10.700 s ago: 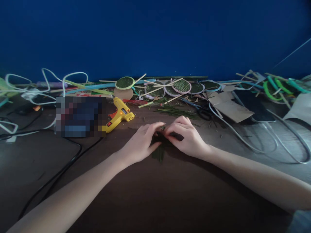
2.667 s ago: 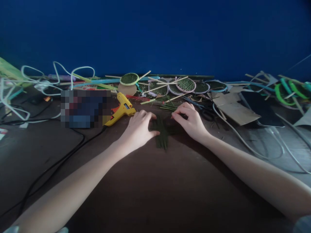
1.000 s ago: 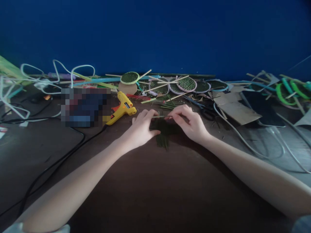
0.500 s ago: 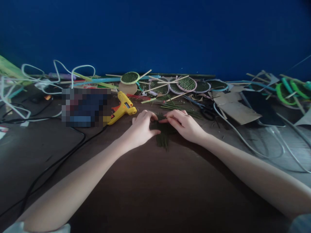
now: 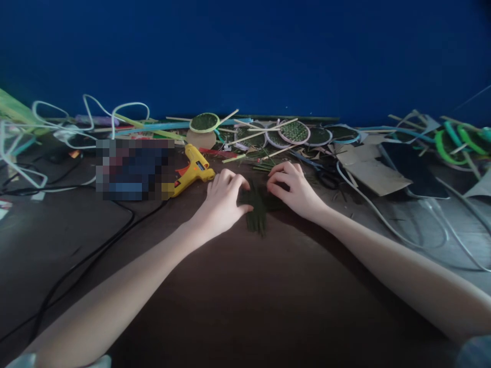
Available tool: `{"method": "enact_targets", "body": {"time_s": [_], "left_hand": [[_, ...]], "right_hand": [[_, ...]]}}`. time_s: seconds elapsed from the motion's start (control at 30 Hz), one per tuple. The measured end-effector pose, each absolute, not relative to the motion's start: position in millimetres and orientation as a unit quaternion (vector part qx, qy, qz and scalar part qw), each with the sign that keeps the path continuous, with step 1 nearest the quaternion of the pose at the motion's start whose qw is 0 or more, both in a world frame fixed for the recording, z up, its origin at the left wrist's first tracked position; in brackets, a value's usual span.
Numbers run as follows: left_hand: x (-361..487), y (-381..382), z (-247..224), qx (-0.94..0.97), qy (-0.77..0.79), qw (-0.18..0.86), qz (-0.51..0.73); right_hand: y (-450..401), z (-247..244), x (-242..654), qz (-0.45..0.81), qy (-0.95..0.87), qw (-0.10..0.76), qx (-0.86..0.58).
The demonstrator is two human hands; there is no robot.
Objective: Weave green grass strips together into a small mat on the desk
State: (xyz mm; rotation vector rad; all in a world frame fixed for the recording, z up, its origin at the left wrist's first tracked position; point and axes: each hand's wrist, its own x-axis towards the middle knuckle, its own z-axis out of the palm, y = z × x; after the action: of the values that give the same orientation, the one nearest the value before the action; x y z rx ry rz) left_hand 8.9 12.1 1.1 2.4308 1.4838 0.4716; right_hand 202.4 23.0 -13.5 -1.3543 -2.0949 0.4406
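Note:
A small mat of dark green leaf strips [image 5: 255, 207], crossed over one another, lies flat on the table between my hands. At its left side is my left hand [image 5: 226, 199], with thumb and forefinger spread apart and their tips at the mat's edge. My right hand [image 5: 295, 190] hovers by the mat's upper right, fingers bent and a gap between thumb and forefinger; no strip shows in it. Loose green strips [image 5: 268, 166] lie just beyond the hands. Shadow makes the mat's weave hard to make out.
A yellow glue gun [image 5: 194, 171] lies left of my left hand, beside a blurred-out dark object [image 5: 136, 171]. Round woven pieces with coloured rims [image 5: 294, 132] line the wall. Scissors [image 5: 328, 178], cardboard [image 5: 374, 166], a dark tablet-like device [image 5: 412, 171] and white cables [image 5: 383, 225] lie right.
My right hand has drawn slightly up and right, away from my left hand, and its thumb and forefinger have parted. My left hand has stayed nearly still at the mat.

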Motion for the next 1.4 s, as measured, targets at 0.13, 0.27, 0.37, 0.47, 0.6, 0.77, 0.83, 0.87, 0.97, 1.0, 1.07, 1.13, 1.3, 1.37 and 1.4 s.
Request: {"method": "enact_targets", "body": {"time_s": [0.13, 0.27, 0.37, 0.47, 0.6, 0.77, 0.83, 0.87, 0.97, 1.0, 1.07, 1.13, 1.3, 1.37, 1.4], "left_hand": [[8.8, 11.7, 0.7, 0.837, 0.508, 0.117, 0.163], [9.4, 11.3, 2.8, 0.841, 0.502, 0.122, 0.157], [9.6, 11.6, 5.3, 0.842, 0.499, 0.145, 0.148], [9.0, 12.2, 6.7, 0.839, 0.493, 0.173, 0.150], [8.2, 13.1, 6.1, 0.838, 0.487, 0.189, 0.158], [7.4, 13.8, 5.1, 0.845, 0.475, 0.183, 0.163], [7.0, 13.9, 5.2, 0.846, 0.472, 0.184, 0.165], [6.9, 13.8, 5.3, 0.846, 0.472, 0.186, 0.166], [6.8, 13.7, 5.6, 0.844, 0.471, 0.192, 0.170], [7.0, 13.6, 5.8, 0.845, 0.470, 0.189, 0.172], [7.4, 13.6, 6.3, 0.850, 0.469, 0.172, 0.170], [7.8, 13.7, 7.0, 0.852, 0.470, 0.160, 0.163], [8.1, 14.3, 7.8, 0.850, 0.469, 0.175, 0.162], [8.3, 14.2, 8.1, 0.852, 0.468, 0.172, 0.162], [8.5, 14.0, 8.3, 0.853, 0.467, 0.170, 0.161]], "right_hand": [[23.2, -12.6, 203.9, 0.160, -0.806, 0.278, -0.496], [23.3, -10.1, 206.3, 0.167, -0.821, 0.261, -0.479], [23.9, -9.2, 207.2, 0.171, -0.826, 0.256, -0.473], [24.4, -9.5, 207.4, 0.169, -0.826, 0.256, -0.473], [24.8, -9.6, 208.5, 0.167, -0.831, 0.249, -0.469], [25.3, -7.3, 210.3, 0.186, -0.840, 0.228, -0.455], [25.3, -7.1, 210.4, 0.186, -0.839, 0.228, -0.457], [25.3, -7.3, 210.4, 0.185, -0.838, 0.231, -0.458], [25.4, -8.1, 210.4, 0.182, -0.836, 0.241, -0.459], [25.5, -8.1, 210.4, 0.181, -0.835, 0.243, -0.459], [25.5, -7.7, 210.3, 0.181, -0.836, 0.242, -0.458], [25.4, -7.1, 210.1, 0.183, -0.837, 0.237, -0.458], [25.2, -7.9, 209.9, 0.174, -0.841, 0.230, -0.458], [25.3, -8.9, 210.0, 0.169, -0.842, 0.231, -0.457], [25.3, -9.2, 210.0, 0.168, -0.842, 0.232, -0.457]]}}
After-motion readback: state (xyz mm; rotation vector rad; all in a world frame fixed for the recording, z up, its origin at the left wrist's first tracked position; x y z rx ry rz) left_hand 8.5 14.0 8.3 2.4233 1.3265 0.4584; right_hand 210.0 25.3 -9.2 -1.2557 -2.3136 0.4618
